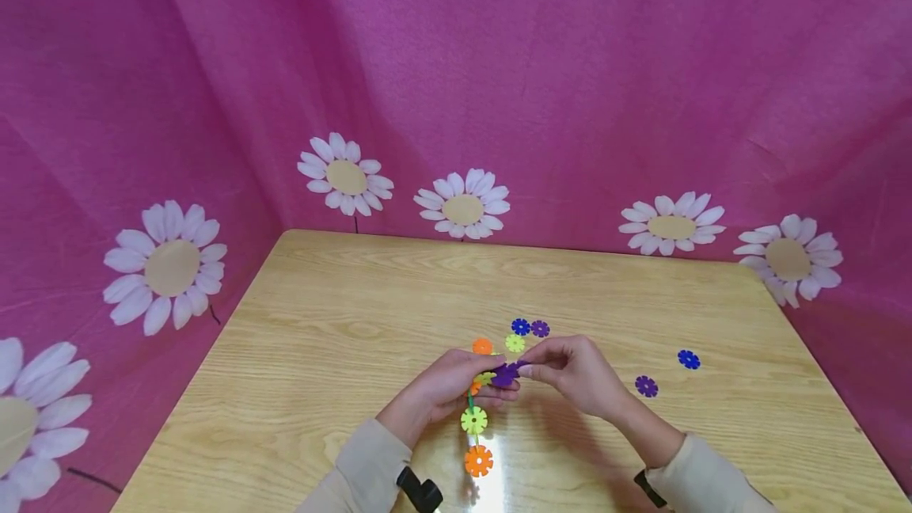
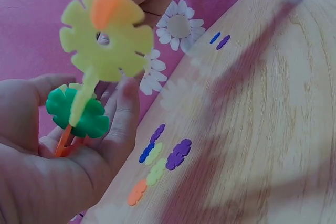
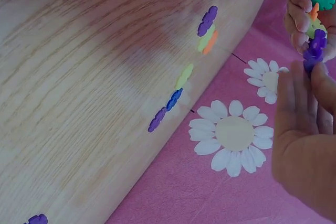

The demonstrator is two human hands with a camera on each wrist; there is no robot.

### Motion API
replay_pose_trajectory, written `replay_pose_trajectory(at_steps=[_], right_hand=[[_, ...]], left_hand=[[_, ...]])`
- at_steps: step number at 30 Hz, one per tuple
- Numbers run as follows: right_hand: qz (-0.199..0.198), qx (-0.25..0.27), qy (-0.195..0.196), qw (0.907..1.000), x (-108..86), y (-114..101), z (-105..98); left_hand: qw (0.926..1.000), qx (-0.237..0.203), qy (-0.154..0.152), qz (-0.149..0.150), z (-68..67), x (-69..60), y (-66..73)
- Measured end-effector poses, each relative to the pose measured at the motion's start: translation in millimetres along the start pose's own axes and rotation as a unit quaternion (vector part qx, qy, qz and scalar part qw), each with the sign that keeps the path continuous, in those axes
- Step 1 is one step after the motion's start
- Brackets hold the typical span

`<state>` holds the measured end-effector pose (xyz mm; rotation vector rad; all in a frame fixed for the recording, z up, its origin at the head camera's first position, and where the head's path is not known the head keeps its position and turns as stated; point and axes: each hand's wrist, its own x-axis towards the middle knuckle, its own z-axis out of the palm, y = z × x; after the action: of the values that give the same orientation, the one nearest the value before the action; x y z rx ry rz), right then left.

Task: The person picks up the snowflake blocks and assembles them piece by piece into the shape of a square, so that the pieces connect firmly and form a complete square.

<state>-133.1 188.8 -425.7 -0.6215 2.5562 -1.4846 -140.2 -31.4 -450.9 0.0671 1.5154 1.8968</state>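
My left hand [image 1: 442,380] holds a chain of notched plastic flower discs, its palm turned up and fingers under them. From that hand hang a yellow disc [image 1: 473,419] and, lowest, an orange disc [image 1: 479,461]. A green disc [image 2: 79,113] sits against the palm in the left wrist view, joined to the yellow one above it. At the chain's other end is a purple disc [image 3: 317,44]. My right hand [image 1: 586,380] pinches a second purple piece between thumb and fingers, touching that end. Whether the two purple pieces are slotted together I cannot tell.
Loose discs lie on the wooden table [image 1: 356,299] beyond the hands: orange [image 1: 482,347], yellow [image 1: 515,343], blue [image 1: 521,327] and purple [image 1: 540,328]. Farther right lie another blue disc [image 1: 689,359] and purple disc [image 1: 646,386]. A pink flowered cloth [image 1: 556,101] surrounds the table's back and sides.
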Motion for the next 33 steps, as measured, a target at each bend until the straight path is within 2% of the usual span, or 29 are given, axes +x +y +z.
replay_pose_trajectory(at_steps=[9,21,28,33], right_hand=[[0.010,0.013,-0.003,0.9999,4.4,-1,1],[0.007,0.015,-0.007,0.9998,5.3,-1,1],[0.012,0.007,-0.010,0.9999,3.1,-7,-9],[0.032,-0.019,0.005,0.9993,-1.4,-4,-23]], left_hand=[[0.9999,0.016,-0.004,-0.001,-0.3,-0.3,1.2],[0.9997,0.019,0.014,0.010,0.9,-0.7,-0.3],[0.9995,0.028,0.013,0.006,-1.6,-0.2,-0.8],[0.9994,0.033,0.008,0.009,-2.5,1.1,-1.2]])
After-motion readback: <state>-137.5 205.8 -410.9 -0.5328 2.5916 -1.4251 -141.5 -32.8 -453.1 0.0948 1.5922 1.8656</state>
